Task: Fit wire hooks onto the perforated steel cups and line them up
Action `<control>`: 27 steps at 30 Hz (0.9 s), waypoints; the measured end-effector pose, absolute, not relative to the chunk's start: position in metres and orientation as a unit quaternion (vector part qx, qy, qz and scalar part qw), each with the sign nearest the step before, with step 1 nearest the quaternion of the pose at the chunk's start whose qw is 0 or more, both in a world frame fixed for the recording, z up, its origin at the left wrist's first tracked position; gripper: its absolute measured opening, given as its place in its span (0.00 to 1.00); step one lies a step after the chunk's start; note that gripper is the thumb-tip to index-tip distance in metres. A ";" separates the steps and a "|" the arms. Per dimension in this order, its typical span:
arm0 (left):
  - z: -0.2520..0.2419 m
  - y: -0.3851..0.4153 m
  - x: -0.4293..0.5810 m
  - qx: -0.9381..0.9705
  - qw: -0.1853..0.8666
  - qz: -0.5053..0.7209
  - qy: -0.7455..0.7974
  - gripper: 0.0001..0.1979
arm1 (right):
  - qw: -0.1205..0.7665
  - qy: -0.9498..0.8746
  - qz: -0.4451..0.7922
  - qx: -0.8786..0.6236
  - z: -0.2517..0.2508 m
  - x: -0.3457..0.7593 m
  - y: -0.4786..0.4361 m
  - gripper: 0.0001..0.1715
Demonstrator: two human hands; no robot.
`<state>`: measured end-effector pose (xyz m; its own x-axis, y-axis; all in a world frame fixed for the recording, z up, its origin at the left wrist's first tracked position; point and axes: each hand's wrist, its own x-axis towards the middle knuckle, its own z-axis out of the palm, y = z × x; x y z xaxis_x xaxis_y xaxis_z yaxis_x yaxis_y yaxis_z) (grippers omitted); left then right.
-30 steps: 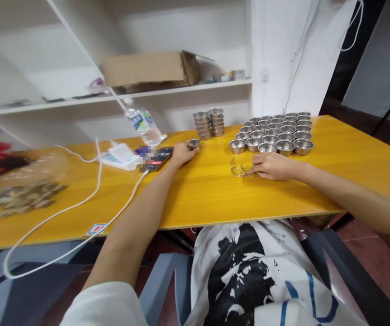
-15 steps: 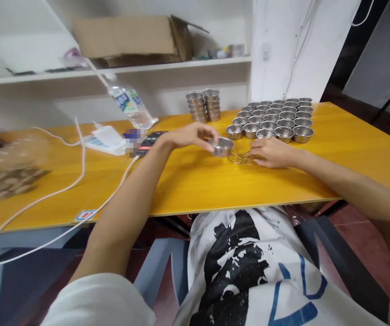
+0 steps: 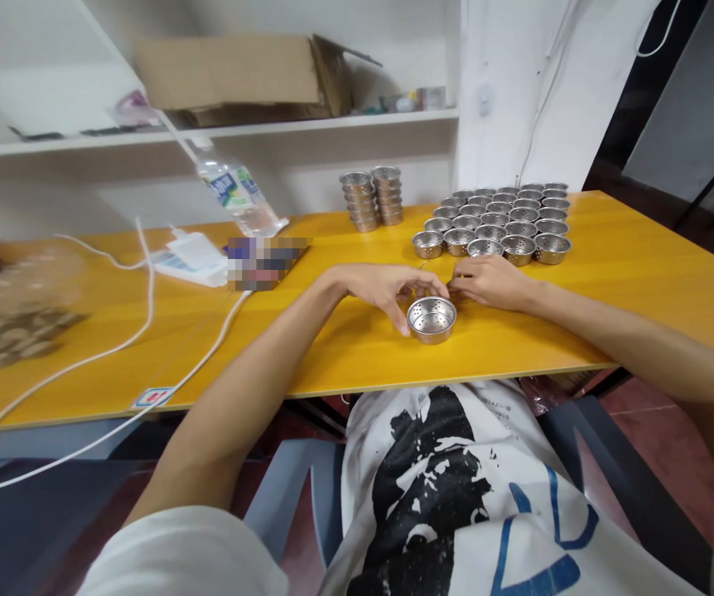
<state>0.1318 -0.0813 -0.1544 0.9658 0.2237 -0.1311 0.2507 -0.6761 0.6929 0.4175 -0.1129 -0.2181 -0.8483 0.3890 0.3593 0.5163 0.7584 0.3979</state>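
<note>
A small perforated steel cup [image 3: 432,321] rests upright near the table's front edge. The thumb of my left hand [image 3: 388,290] is against its left side, and my fingers curl over its back rim. Just behind and to the right, my right hand [image 3: 494,281] is low over the tabletop, fingers bent and pressed together on a thin wire piece [image 3: 467,299]. Most of the wire is hidden by both hands. Beyond my right hand, several matching steel cups [image 3: 518,248] stand in close rows.
Two stacks of cups [image 3: 388,199] stand near the back edge of the yellow table [image 3: 636,281]. On the left are a plastic bottle [image 3: 238,190], a white cable [image 3: 208,352] and a bag of brownish pieces [image 3: 15,331]. A cardboard box [image 3: 233,74] sits on the shelf.
My left hand has brought the steel cup toward me and a little right, down onto the table. My right hand has stayed at nearly the same spot over the wire.
</note>
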 end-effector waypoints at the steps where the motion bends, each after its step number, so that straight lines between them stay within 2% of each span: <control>1: -0.152 -0.082 0.131 0.914 0.383 -0.020 0.130 0.43 | 0.138 -0.928 -0.245 -0.246 -0.217 0.419 -0.113 0.14; 4: -0.144 -0.084 0.126 0.904 0.405 -0.012 0.137 0.40 | 0.172 -0.920 -0.233 -0.264 -0.213 0.422 -0.115 0.17; 8: -0.143 -0.077 0.122 0.875 0.437 0.095 0.186 0.22 | 0.238 -0.889 -0.223 -0.320 -0.209 0.422 -0.118 0.20; 10: -0.148 -0.070 0.122 0.859 0.431 0.163 0.224 0.18 | 0.285 -0.867 -0.214 -0.348 -0.206 0.421 -0.120 0.19; 14: -0.159 -0.062 0.123 0.842 0.420 0.199 0.274 0.17 | 0.389 -0.830 -0.139 -0.375 -0.200 0.419 -0.124 0.15; 18: -0.160 -0.066 0.125 0.845 0.425 0.169 0.277 0.15 | 0.472 -0.807 0.083 -0.345 -0.194 0.412 -0.131 0.16; 22: -0.157 -0.069 0.125 0.853 0.433 0.123 0.263 0.16 | 0.470 -0.775 0.286 -0.311 -0.193 0.403 -0.137 0.23; 27: -0.159 -0.066 0.123 0.858 0.441 0.064 0.255 0.17 | 0.442 -0.787 0.328 -0.278 -0.194 0.400 -0.142 0.18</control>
<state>0.1231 -0.0664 -0.1589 0.8619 0.4940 -0.1145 0.3806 -0.4810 0.7898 0.4001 -0.1419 -0.1941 -0.4553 0.7274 0.5134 0.1473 0.6303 -0.7623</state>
